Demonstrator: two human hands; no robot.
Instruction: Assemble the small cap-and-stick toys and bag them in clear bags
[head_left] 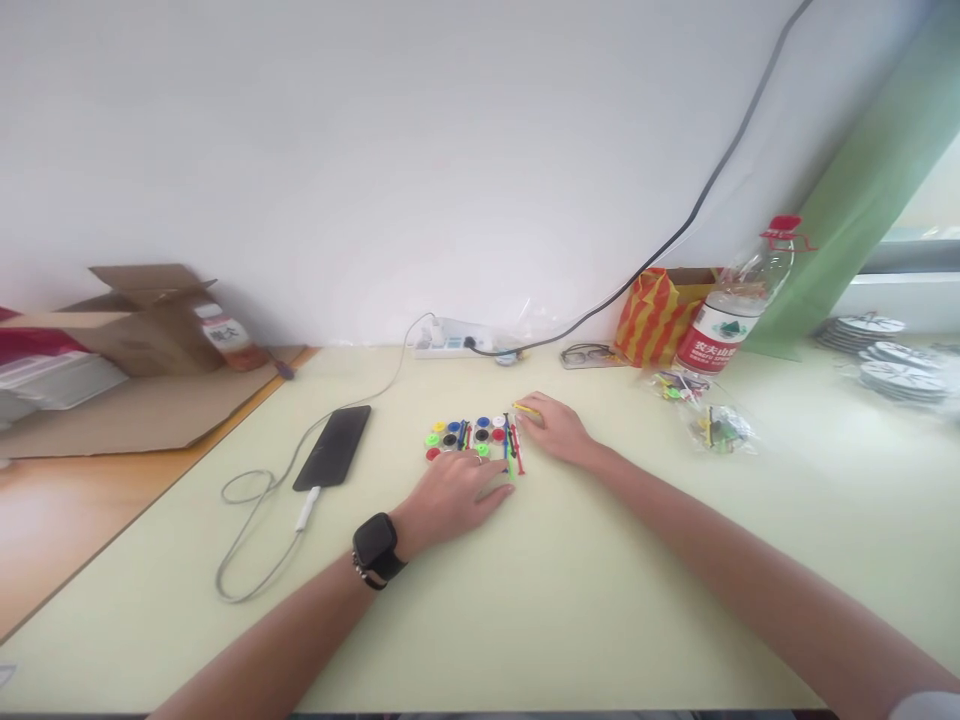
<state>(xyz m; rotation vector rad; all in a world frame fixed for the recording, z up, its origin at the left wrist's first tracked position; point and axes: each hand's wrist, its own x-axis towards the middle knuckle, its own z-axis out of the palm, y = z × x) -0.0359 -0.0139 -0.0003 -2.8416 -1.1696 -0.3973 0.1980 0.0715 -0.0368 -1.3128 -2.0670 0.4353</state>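
Note:
A small set of paint pots [469, 436] with coloured lids lies on the pale table [570, 600], with a few thin coloured brushes [513, 446] along its right side. My left hand [454, 496], a dark watch on its wrist, rests flat just in front of the pots, fingers stretched toward them. My right hand [556, 430] sits to the right of the set, fingers pinched on a thin yellow brush [526, 409].
A black phone [333, 446] on a grey cable lies left of the pots. At the back stand a power strip [447, 345], glasses [587, 354], a striped bag [654, 316] and a water bottle [731, 315]. Plastic bags of small parts [712, 424] lie right; a cardboard box [142, 318] far left.

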